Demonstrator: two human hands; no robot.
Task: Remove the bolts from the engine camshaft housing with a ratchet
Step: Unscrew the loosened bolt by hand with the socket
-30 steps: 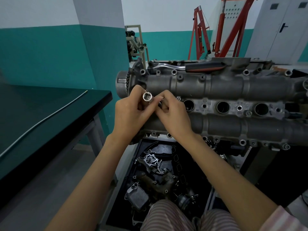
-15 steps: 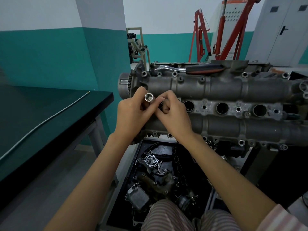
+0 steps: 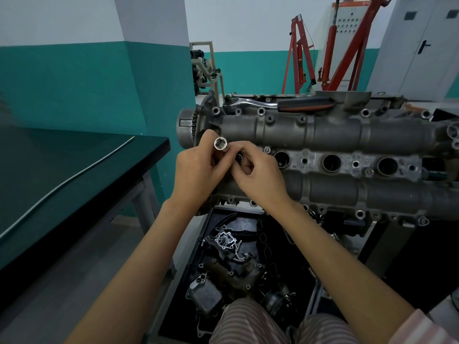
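Lap: striped trousers point(image 3: 248, 321) at the bottom edge, with a striped pink sleeve point(image 3: 422, 328) at the lower right corner.
Parts tray: a black tray point(image 3: 211, 219) under the engine holds loose engine parts, among them a finned metal unit point(image 3: 203, 295), a short length of chain point(image 3: 238, 252) and a silver flanged casting point(image 3: 224, 240).
Left hand: the left hand point(image 3: 196, 175) has its fingers curled round a chrome socket point(image 3: 220, 144), square drive hole turned toward the camera, held up in front of the housing's left end.
Right hand: the right hand point(image 3: 258, 180) meets the left, thumb and fingertips pinched together on something small and dark just beside the socket; what that piece is cannot be told.
Camshaft housing: the grey cast camshaft housing point(image 3: 335, 135) runs across the right half of the view, behind both hands, with round plug wells point(image 3: 331, 163) along its middle and bolt bosses point(image 3: 261, 111) along its edges; whether each boss holds a bolt is too small to tell.
Sprocket: a toothed sprocket point(image 3: 187, 126) sits at the housing's left end, just above the left hand.
Ratchet: the ratchet point(image 3: 280, 104), chrome shank with black and red handle, lies flat on the far top edge of the housing, well apart from both hands.
Bench: a dark green bench point(image 3: 74, 155) at the left carries a thin grey rod point(image 3: 67, 181).
Background: red engine hoists point(image 3: 330, 58) stand by the far wall, next to a grey door point(image 3: 427, 45).
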